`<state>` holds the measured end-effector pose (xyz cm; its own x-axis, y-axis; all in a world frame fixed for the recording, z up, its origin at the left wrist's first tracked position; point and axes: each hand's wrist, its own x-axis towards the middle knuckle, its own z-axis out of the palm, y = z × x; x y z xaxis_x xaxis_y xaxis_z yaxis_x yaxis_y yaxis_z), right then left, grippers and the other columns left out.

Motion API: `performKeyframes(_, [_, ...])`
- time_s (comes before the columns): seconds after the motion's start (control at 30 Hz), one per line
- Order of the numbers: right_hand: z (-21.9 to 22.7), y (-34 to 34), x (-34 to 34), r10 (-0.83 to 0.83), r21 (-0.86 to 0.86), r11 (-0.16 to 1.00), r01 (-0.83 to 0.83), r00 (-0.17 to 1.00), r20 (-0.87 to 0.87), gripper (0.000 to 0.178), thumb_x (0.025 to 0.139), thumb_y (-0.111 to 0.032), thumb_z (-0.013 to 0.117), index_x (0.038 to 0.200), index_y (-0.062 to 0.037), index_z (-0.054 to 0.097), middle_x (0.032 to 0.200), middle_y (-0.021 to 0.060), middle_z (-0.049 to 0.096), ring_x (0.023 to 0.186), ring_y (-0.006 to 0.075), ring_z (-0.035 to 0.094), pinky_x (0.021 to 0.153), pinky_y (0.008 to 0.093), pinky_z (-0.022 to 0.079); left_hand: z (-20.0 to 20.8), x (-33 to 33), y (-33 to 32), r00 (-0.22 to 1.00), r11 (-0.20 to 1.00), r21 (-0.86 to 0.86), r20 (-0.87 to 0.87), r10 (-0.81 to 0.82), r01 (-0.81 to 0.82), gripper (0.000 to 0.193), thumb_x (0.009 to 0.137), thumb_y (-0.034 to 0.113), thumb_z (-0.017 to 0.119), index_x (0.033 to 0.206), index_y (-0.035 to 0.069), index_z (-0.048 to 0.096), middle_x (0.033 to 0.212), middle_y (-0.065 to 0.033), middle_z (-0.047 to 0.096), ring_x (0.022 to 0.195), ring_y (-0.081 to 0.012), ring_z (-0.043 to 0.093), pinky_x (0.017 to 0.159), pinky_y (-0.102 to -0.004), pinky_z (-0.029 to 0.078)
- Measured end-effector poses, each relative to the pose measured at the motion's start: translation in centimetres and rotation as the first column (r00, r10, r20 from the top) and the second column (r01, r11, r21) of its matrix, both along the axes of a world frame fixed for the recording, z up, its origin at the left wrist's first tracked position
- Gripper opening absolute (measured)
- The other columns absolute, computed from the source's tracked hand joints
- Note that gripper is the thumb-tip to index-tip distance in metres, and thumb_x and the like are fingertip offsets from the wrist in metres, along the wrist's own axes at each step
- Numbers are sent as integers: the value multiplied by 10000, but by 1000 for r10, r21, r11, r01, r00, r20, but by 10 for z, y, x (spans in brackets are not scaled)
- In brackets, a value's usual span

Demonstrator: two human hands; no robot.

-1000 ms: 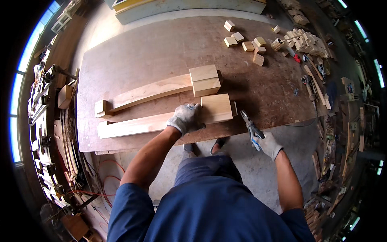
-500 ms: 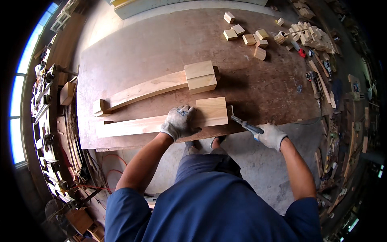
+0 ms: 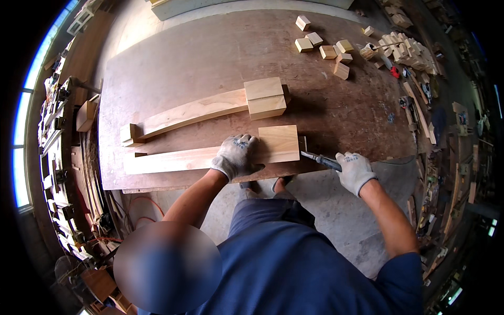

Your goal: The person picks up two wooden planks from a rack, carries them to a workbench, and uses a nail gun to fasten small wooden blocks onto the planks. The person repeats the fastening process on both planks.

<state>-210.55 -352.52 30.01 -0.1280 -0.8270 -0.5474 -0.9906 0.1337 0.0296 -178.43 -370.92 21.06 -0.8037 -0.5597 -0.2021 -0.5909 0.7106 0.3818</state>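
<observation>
Two curved wooden pieces with blocky ends lie across the table. My left hand [image 3: 237,156], in a pale work glove, is closed over the near piece [image 3: 184,160], beside its thick block [image 3: 278,143]. My gloved right hand [image 3: 356,171] is closed round the dark handle of a hammer [image 3: 324,160]. The hammer's metal head is close to the block's right end; whether they touch I cannot tell. A narrow tenon juts from that end. Farther back lies the second curved piece [image 3: 194,111], its thick block [image 3: 265,98] to the right and a small upright end to the left.
Several small wooden blocks [image 3: 328,52] lie at the table's far right, near a heap of wood pieces [image 3: 407,50]. A power tool [image 3: 408,109] and strips of wood lie along the right. Clamps line the left side. The brown tabletop [image 3: 173,63] has its near edge before me.
My right hand has shifted slightly up, and the hammer handle lies at a flatter angle. My left hand stays on the near piece. The whole view has shifted a little.
</observation>
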Motion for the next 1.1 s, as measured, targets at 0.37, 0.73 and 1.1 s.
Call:
performKeyframes(0.37, [6,9,21,-834,612,546,572,299,464,244,1026,-262,693,1025,-18,684,755,80,696,572,158,634,494,330,497,-2,3,2,1000,1000,10,-8,8,-8,790,722,545,869,1296,57,629,1238,-189,674,1151,-375,662,1016,-470,521])
performKeyframes(0.73, [24,-19,18,-318,290,925,246,919,233,352,963,-387,682,1004,-46,756,1031,240,751,1052,443,700,923,527,543,-1,2,0,998,1000,14,-58,12,-12,732,702,523,879,1228,64,659,1183,-182,692,1129,-380,660,995,-479,525])
performKeyframes(1.1, [4,-20,-12,-433,384,874,297,835,340,341,955,-385,693,972,-52,760,956,227,753,971,414,720,878,501,540,-3,0,2,997,999,-34,-74,5,-7,707,692,496,890,1205,68,658,1178,-168,696,1104,-375,673,982,-475,541])
